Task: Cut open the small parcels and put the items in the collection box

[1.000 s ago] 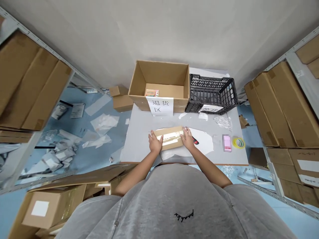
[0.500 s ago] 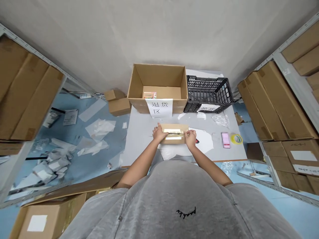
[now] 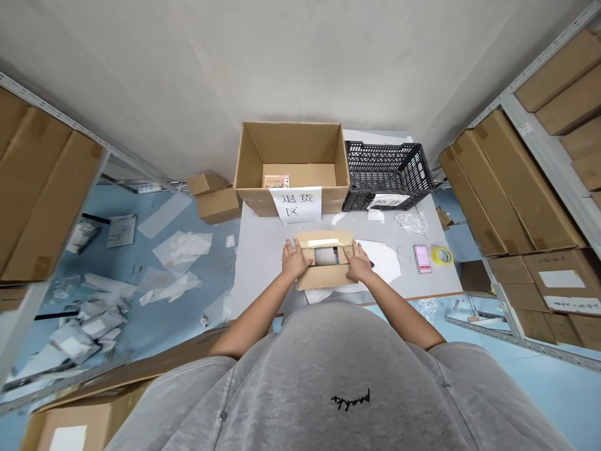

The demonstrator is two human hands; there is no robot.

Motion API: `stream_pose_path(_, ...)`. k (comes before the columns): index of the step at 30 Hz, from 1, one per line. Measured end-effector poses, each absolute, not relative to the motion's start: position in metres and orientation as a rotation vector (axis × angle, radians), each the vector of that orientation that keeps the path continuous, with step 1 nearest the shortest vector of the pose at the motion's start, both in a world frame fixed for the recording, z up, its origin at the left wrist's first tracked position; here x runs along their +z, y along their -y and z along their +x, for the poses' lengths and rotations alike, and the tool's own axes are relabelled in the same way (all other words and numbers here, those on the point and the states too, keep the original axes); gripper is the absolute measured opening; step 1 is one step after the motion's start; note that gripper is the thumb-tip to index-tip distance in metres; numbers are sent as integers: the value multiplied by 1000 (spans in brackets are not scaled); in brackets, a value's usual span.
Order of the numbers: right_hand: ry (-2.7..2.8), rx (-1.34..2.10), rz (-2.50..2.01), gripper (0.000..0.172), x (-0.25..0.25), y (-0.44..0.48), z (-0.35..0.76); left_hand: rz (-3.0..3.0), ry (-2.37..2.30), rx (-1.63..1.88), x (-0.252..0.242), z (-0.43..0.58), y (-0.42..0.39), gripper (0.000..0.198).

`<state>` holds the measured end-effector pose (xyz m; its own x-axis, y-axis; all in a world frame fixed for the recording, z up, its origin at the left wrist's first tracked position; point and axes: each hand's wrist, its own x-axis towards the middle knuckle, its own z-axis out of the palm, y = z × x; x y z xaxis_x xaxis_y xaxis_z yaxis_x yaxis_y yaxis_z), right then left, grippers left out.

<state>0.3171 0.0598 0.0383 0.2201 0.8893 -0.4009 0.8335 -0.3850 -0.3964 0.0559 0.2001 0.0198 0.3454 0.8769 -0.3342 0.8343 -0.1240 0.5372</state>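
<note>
A small cardboard box [image 3: 326, 275] sits on the table in front of me, its long top flaps spread apart. Through the gap a whitish item with a dark, colourful edge [image 3: 325, 255] shows inside; its kind I cannot make out. At the box's left end my left hand [image 3: 295, 260] grips the side, thumb on the short flap. My right hand [image 3: 359, 262] holds the opposite end the same way. White sheeting [image 3: 387, 260] lies under and to the right of the box. A small dark object, mostly hidden, shows beside my right hand.
Behind stand a large open carton [image 3: 286, 202] with a printed sign and a black plastic crate [image 3: 389, 169]. To the right lie a pink-and-white packet [image 3: 422, 259], a tape roll [image 3: 442, 255] and crumpled clear plastic [image 3: 412, 222]. Shelves with cartons flank both sides; paper scraps [image 3: 183, 248] litter the floor.
The small box's top flaps have opened, showing the item inside. My hands have gone from the taped top seam to the box's two ends. The view has shifted slightly.
</note>
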Motion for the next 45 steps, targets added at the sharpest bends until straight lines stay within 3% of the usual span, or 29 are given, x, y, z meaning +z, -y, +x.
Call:
stream_pose_path(5, 1633, 539, -2483, 89, 53, -57, 283, 2121, -1556, 305, 19, 69, -166, 115)
stream_pose_path(11, 1524, 436, -2600, 102, 65, -72, 270, 2057, -1597, 483, 23, 82, -156, 135)
stream_pose_path(15, 1558, 376, -2607, 99, 69, -84, 273, 1897, -1548, 573, 30, 80, -166, 130)
stream_pose_path(18, 1536, 378, -2537, 88, 67, -86, 287, 1676, -1472, 670, 28, 61, -180, 104)
stream_pose_path(22, 1270, 503, -2415, 68, 61, -80, 319, 1393, -1511, 829, 21, 23, -194, 44)
stream_pose_path(24, 1111, 533, -2367, 64, 59, -76, 334, 1335, -1581, 865, 20, 8, -197, 35)
stream_pose_path(27, 1045, 334, -2404, 58, 60, -71, 346, 1453, -1739, 872, 25, -3, -199, 42)
stream_pose_path(31, 1436, 100, -2475, 30, 70, -69, 346, 2024, -1590, 589, 31, 6, -205, 19)
stream_pose_path(35, 1692, 167, -2487, 33, 75, -71, 350, 2207, -1271, 436, 21, 16, -210, 26)
stream_pose_path(37, 1662, 281, -2506, 36, 72, -71, 355, 2194, -1258, 428, 11, 14, -208, 57)
stream_pose_path(40, 1559, 759, -2432, 47, 63, -71, 359, 2165, -1193, 365, -9, 9, -196, 120)
stream_pose_path(42, 1530, 1042, -2277, 77, 56, -70, 356, 2164, -1101, 334, -21, 8, -186, 149)
stream_pose_path(44, 1553, 1138, -2207, 121, 49, -69, 350, 2148, -1052, 328, -30, 11, -177, 158)
stream_pose_path(45, 1567, 1128, -2234, 134, 45, -68, 345, 2132, -1062, 324, -32, 14, -174, 157)
